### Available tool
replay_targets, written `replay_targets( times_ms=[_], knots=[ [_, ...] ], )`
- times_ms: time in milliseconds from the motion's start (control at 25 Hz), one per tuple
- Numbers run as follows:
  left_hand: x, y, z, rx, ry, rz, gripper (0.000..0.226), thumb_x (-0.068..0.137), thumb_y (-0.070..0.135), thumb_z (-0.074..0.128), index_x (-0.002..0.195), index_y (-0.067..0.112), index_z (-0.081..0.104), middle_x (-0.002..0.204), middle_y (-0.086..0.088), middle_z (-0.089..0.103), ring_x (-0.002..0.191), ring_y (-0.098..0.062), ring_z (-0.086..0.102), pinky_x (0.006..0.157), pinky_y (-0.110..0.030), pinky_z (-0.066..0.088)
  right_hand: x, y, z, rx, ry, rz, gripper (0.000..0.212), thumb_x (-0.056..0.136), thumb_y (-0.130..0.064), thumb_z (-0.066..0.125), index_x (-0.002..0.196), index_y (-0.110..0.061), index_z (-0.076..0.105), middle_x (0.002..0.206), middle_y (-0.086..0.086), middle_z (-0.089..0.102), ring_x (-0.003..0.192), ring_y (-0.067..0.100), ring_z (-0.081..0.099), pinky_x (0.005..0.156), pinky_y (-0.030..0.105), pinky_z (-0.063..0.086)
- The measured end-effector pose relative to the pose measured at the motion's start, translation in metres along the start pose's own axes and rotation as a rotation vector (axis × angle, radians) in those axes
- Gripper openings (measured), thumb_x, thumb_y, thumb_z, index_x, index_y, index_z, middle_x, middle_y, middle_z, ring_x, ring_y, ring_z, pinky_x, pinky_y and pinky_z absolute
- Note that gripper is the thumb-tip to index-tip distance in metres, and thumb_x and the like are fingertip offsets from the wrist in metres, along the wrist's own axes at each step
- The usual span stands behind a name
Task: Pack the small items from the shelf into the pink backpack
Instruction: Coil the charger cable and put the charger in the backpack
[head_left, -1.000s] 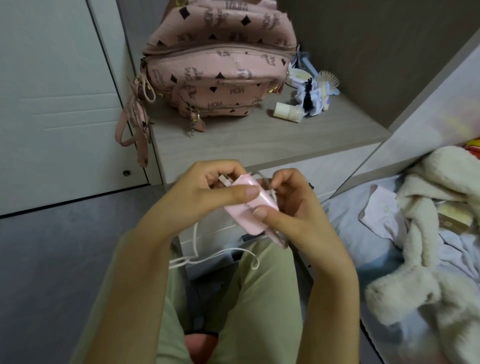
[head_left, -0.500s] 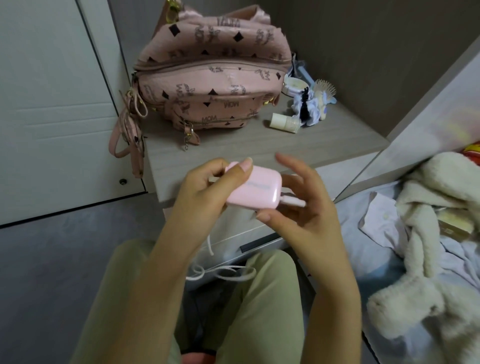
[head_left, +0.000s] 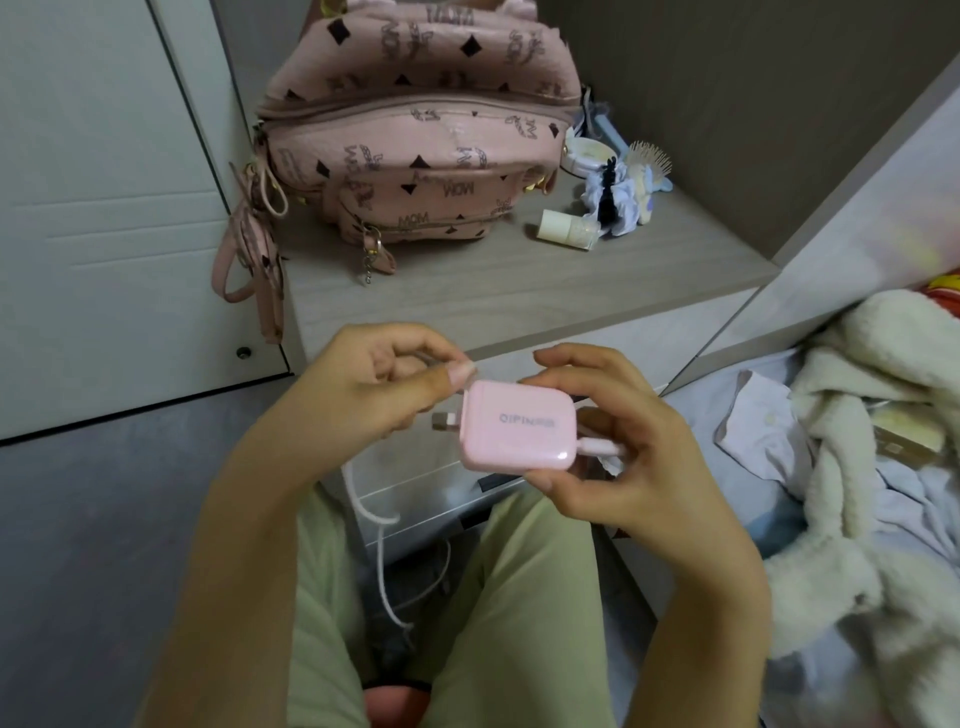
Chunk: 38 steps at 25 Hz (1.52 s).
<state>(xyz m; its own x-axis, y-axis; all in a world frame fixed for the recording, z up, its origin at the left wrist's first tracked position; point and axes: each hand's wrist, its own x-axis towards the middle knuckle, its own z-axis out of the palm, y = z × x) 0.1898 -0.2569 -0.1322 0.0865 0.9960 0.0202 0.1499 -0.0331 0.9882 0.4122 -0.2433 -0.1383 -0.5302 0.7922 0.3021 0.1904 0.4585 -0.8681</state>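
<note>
Right hand (head_left: 623, 467) grips pink charger (head_left: 519, 426), thumb under lower edge, fingers over top. Prongs point toward left hand (head_left: 384, 384). Left hand just beside charger, thumb and forefinger pinching white cable (head_left: 382, 545); cable hangs below both hands over lap. Pink backpack (head_left: 415, 130) stands on shelf (head_left: 519, 291) beyond left hand. Small bottle (head_left: 566, 231), black hair clip (head_left: 605, 192), hairbrush (head_left: 649, 158) beyond right hand. Fluffy white garment (head_left: 857, 467) right of right hand.

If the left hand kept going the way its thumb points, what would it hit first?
Probably the pink charger in the right hand; the left hand has its thumb tip beside the charger's corner; depth is unclear.
</note>
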Motion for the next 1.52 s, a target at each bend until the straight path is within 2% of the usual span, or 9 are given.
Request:
replay_targets(
  times_ms=[80,200,480,720,920,1000,1240,1400,1520],
  knots=[
    [0.002,-0.002,0.002,0.125,0.098,0.028,0.002,0.080,0.020,0.070,0.080,0.019,0.071,0.056,-0.013,0.058,0.047,-0.014,0.047,0.050,-0.021,0.039,-0.003,0.000,-0.001,-0.020,-0.042,0.038,0.047,0.068,-0.011,0.078,0.112,-0.020,0.064,0.121,-0.005,0.057,0.095,0.011,0.062,0.062,0.021,0.050],
    [0.004,-0.001,0.013,0.287,0.245,0.033,0.008,0.079,0.021,0.071,0.072,0.021,0.070,0.068,-0.007,0.068,0.065,-0.026,0.062,0.068,-0.041,0.050,-0.004,0.000,0.002,-0.012,-0.087,0.148,0.046,0.071,-0.010,0.076,0.111,-0.028,0.065,0.102,-0.009,0.069,0.080,0.010,0.063,0.060,0.020,0.049],
    [-0.002,0.023,0.056,0.581,0.378,0.244,0.008,0.084,0.023,0.063,0.077,0.019,0.065,0.069,0.007,0.064,0.060,-0.009,0.052,0.053,-0.020,0.038,0.000,0.002,0.007,-0.070,0.071,0.195,0.047,0.067,-0.018,0.073,0.109,-0.038,0.066,0.082,-0.005,0.067,0.052,0.007,0.045,0.050,0.014,0.039],
    [-0.001,0.027,0.061,0.500,0.300,0.244,0.008,0.087,0.019,0.060,0.081,0.019,0.065,0.064,0.012,0.058,0.056,-0.002,0.050,0.054,-0.011,0.035,0.003,0.001,0.009,-0.124,0.160,0.139,0.038,0.069,-0.025,0.068,0.107,-0.032,0.067,0.073,-0.010,0.061,0.051,0.004,0.044,0.051,0.013,0.039],
    [-0.003,0.027,0.056,0.351,0.161,0.215,0.010,0.090,0.015,0.058,0.083,0.018,0.065,0.067,0.007,0.063,0.068,-0.014,0.062,0.068,-0.041,0.053,0.003,0.003,0.012,-0.091,0.180,0.149,0.043,0.071,-0.025,0.071,0.114,-0.029,0.066,0.075,-0.002,0.061,0.057,0.023,0.045,0.051,0.034,0.043],
    [-0.004,0.027,0.053,0.272,0.134,0.218,0.010,0.090,0.012,0.058,0.090,0.015,0.068,0.070,0.004,0.065,0.071,-0.016,0.064,0.070,-0.044,0.054,0.002,0.003,0.011,-0.059,0.219,0.126,0.044,0.073,-0.017,0.073,0.115,-0.023,0.065,0.073,0.000,0.060,0.052,0.022,0.041,0.047,0.031,0.039],
    [-0.006,0.023,0.060,0.146,0.179,0.142,0.009,0.085,0.012,0.063,0.084,0.017,0.071,0.057,0.010,0.063,0.044,-0.005,0.056,0.047,-0.017,0.045,0.000,0.004,0.005,-0.035,0.390,0.115,0.035,0.073,-0.013,0.072,0.098,-0.037,0.068,0.079,-0.007,0.069,0.054,0.005,0.047,0.048,0.023,0.042],
    [-0.005,0.022,0.056,0.015,0.084,0.086,0.014,0.086,0.010,0.063,0.076,0.017,0.068,0.054,0.005,0.062,0.042,-0.007,0.055,0.045,-0.015,0.044,0.002,0.010,0.001,-0.046,0.651,0.159,0.026,0.078,-0.015,0.070,0.094,-0.036,0.068,0.074,-0.022,0.068,0.064,-0.006,0.058,0.055,0.007,0.044],
    [-0.003,0.022,0.054,-0.034,0.008,0.083,0.016,0.087,0.007,0.061,0.076,0.017,0.067,0.054,0.004,0.062,0.044,-0.007,0.055,0.046,-0.016,0.045,0.004,0.011,0.004,0.059,0.755,0.226,0.020,0.082,-0.022,0.069,0.090,-0.040,0.069,0.063,-0.015,0.065,0.050,0.000,0.054,0.048,0.012,0.044]
  ],
)
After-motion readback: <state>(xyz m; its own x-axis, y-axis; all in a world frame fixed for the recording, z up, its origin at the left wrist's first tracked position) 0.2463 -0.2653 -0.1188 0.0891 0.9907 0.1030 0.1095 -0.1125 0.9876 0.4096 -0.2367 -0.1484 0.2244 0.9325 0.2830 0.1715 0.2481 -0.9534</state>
